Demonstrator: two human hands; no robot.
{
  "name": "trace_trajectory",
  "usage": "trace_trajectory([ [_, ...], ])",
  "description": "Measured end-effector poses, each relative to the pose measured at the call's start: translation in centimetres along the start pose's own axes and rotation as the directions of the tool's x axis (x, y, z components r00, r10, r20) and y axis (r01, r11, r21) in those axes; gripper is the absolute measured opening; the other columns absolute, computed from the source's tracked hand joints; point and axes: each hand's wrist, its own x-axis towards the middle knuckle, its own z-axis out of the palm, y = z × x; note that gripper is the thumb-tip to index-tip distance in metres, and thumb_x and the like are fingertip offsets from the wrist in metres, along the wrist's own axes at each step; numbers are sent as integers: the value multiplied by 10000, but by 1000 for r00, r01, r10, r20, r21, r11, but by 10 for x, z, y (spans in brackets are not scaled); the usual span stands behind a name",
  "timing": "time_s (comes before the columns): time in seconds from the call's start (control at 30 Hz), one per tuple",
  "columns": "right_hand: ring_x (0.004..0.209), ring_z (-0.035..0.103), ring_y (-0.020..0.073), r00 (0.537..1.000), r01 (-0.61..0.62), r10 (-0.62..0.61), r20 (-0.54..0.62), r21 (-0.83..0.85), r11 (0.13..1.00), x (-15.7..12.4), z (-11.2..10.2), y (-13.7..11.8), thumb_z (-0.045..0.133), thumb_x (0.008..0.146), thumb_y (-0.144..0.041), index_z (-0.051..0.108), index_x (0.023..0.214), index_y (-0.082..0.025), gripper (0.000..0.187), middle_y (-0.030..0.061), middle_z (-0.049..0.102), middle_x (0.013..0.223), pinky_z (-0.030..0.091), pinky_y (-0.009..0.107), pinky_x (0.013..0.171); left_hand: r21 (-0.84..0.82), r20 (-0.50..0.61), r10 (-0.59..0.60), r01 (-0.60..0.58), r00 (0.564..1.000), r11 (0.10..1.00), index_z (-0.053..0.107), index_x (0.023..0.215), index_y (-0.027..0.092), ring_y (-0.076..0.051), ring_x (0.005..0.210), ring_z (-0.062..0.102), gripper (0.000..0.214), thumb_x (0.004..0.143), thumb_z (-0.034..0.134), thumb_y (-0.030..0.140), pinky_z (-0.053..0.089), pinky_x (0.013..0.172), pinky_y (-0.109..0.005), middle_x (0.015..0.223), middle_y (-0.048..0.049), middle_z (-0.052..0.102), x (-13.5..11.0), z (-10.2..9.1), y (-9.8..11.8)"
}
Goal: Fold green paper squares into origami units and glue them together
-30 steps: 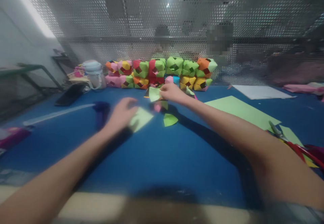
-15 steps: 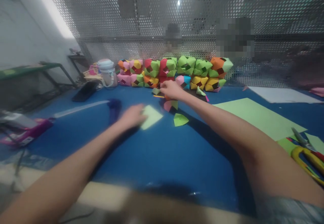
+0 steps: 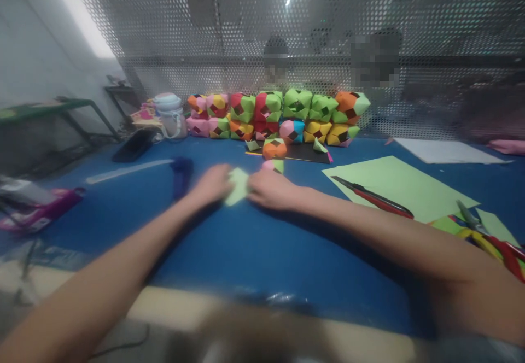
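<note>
A small light green paper square [image 3: 238, 188] is held between my two hands, low over the blue tabletop. My left hand [image 3: 215, 183] is closed on its left edge, slightly blurred. At the opposite edge is my right hand [image 3: 270, 189], its fingers curled together against the paper. Just behind the right hand stand a pink and green folded paper piece [image 3: 273, 166] and an orange folded paper piece [image 3: 274, 148]; the hand partly covers the pink one.
Two rows of folded paper blocks [image 3: 297, 103] line the back, by a mesh screen. Right lie a large green sheet [image 3: 394, 174], a red-handled cutter [image 3: 377, 198] and scissors [image 3: 479, 237]. Left are a blue tape dispenser [image 3: 181, 176], a dark phone [image 3: 134, 145] and a bottle [image 3: 169, 116].
My right hand has come back from the paper blocks, down to the light green paper. A small green folded piece on the table is no longer visible. The cutter now shows beyond my right arm.
</note>
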Motion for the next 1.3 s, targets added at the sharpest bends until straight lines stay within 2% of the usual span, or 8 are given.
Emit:
trace_trajectory([
  [0.27, 863, 593, 227, 1000, -14, 14, -4, -41, 999, 9, 15, -15, 380, 945, -357, 629, 947, -68, 382, 157, 658, 930, 396, 317, 740, 5, 17, 24, -24, 1000, 1000, 640, 962, 104, -273, 858, 601, 348, 713, 523, 317, 434, 730, -339, 948, -159, 662, 1, 1, -4],
  [0.47, 761, 617, 232, 999, 49, -45, 28, -122, 991, 16, 14, -12, 378, 947, -264, 644, 916, -92, 318, 133, 667, 784, 380, 321, 630, -39, 35, -18, 19, 999, 999, 633, 985, 158, -216, 800, 614, 326, 736, 488, 310, 432, 668, -281, 944, -104, 682, 0, -2, -3],
  [0.7, 725, 572, 175, 938, 339, -347, 8, -243, 909, 14, 20, -5, 360, 901, -56, 589, 975, -87, 243, 108, 649, 862, 342, 294, 593, -133, 20, -89, 91, 996, 987, 642, 951, 170, -203, 804, 621, 295, 718, 501, 284, 444, 660, -271, 945, -87, 690, 3, -11, -5],
  [0.8, 727, 569, 177, 958, 271, -283, -42, -192, 943, 14, 23, -1, 380, 894, -64, 611, 922, -80, 233, 121, 660, 832, 352, 292, 610, -178, -17, -122, 117, 992, 977, 651, 920, 159, -208, 820, 615, 279, 723, 499, 286, 448, 702, -283, 936, -92, 690, 3, -13, -5],
  [0.9, 741, 584, 181, 979, 74, -61, -197, 60, 996, 13, 17, 6, 437, 857, -69, 640, 853, -95, 204, 122, 679, 821, 379, 291, 648, -299, -122, -177, 134, 977, 945, 658, 844, 156, -210, 842, 605, 284, 767, 473, 357, 448, 756, -299, 890, -86, 688, 4, -16, -6],
  [1.07, 742, 608, 144, 854, -66, 344, -389, 575, 815, 2, -7, 28, 451, 844, -140, 634, 932, -119, 205, 77, 687, 900, 443, 266, 688, -692, -203, -278, 64, 939, 719, 639, 775, 146, -178, 783, 595, 314, 779, 506, 431, 471, 721, -296, 851, -78, 669, 6, -21, -2],
  [1.17, 693, 608, 132, 784, -46, 508, -357, 783, 621, -8, -16, 36, 506, 800, -185, 641, 869, -130, 161, 41, 686, 842, 478, 280, 687, -876, -35, -348, 139, 937, 462, 598, 785, 141, -152, 669, 593, 293, 800, 518, 423, 489, 654, -289, 775, -79, 644, 3, -22, 7],
  [1.3, 792, 622, 156, 726, 34, 518, -453, 775, 631, -26, -18, 33, 551, 779, -195, 666, 833, -151, 134, 33, 695, 842, 487, 328, 784, -928, 197, -326, 284, 924, 243, 560, 771, 154, -157, 559, 595, 291, 813, 525, 439, 503, 559, -291, 660, -58, 598, -4, -26, 23],
])
